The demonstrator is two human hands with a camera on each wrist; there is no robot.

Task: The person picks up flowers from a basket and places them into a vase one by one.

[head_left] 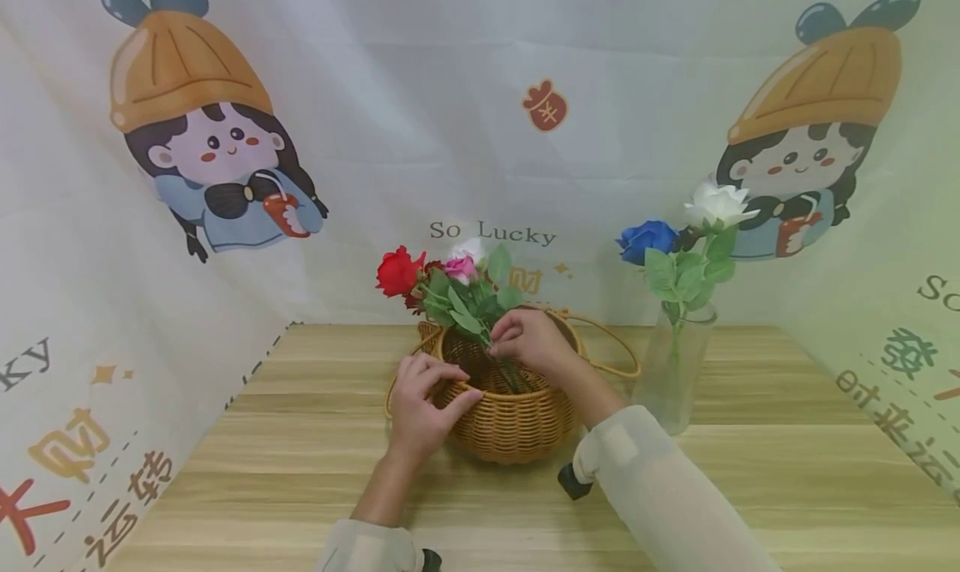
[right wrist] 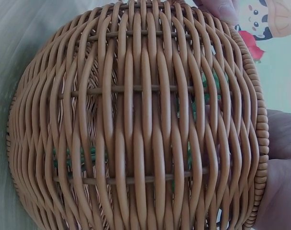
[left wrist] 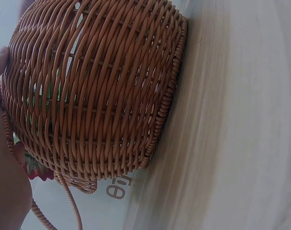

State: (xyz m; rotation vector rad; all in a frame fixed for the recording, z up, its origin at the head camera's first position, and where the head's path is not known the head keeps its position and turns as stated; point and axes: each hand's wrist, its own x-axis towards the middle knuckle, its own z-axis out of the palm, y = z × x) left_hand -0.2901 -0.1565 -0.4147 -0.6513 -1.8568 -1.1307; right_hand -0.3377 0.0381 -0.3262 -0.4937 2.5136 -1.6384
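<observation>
A round brown wicker basket point(head_left: 517, 429) sits on the wooden table. Its rim is held at the near left by my left hand point(head_left: 420, 401), with the thumb on the outside. Over the basket's opening, my right hand point(head_left: 534, 345) pinches a green flower stem point(head_left: 489, 343). Artificial roses lean out to the back left: a red rose point(head_left: 400, 272), a pink rose point(head_left: 461, 269) and a white rose point(head_left: 469, 250), with green leaves point(head_left: 465, 315). Lower stems show inside the basket. Woven canes point(right wrist: 145, 115) fill the right wrist view, where the right hand's fingertips are hidden.
Right of the basket stands a clear vase point(head_left: 678, 388) holding a blue rose point(head_left: 648, 243) and a white rose point(head_left: 717, 205). The basket's looped handle point(head_left: 618, 347) sticks out toward the vase. A printed cloth point(head_left: 390, 138) hangs behind and beside the table point(head_left: 300, 472).
</observation>
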